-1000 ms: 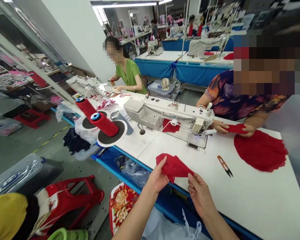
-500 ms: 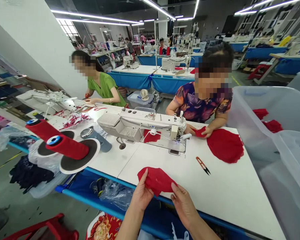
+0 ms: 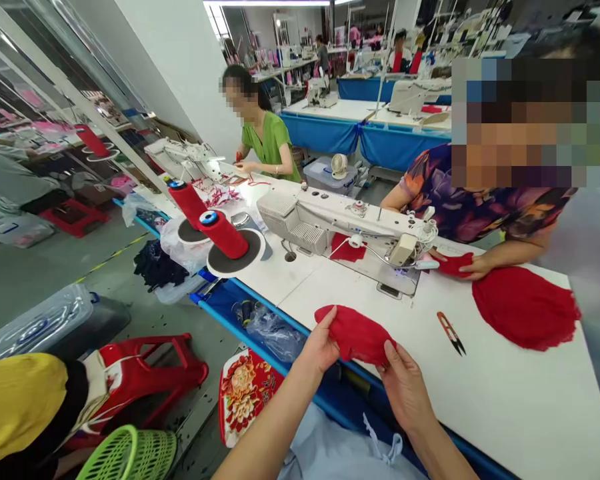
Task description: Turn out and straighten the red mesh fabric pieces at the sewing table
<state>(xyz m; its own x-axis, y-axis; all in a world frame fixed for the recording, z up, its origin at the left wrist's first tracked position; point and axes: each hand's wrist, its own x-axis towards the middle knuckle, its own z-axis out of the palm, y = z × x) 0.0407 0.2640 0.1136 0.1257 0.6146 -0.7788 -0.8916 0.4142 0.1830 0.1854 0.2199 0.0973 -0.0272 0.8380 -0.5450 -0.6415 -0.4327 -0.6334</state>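
A red piece of fabric (image 3: 357, 333) is stretched between my two hands, just above the table's near edge. My left hand (image 3: 325, 343) pinches its left end with the thumb on top. At its right end, my right hand (image 3: 403, 377) grips the cloth between thumb and fingers. Beyond it stands a white sewing machine (image 3: 345, 213), with another red piece lying under its arm. Orange-handled thread snips (image 3: 451, 332) rest on the white table (image 3: 510, 393), to the right of my hands. Farther right lies a round pile of red fabric (image 3: 525, 308).
Across the table a co-worker in a flowered top (image 3: 430, 187) holds red fabric beside the machine head. Another person in green (image 3: 267, 143) sits farther left. Red thread cones (image 3: 225, 235) stand at the table's left. On the floor are a red stool (image 3: 150, 367) and green basket (image 3: 130, 453).
My view has swung left and down, bringing the stool, basket and floor boxes into sight. Both hands keep hold of the red fabric.
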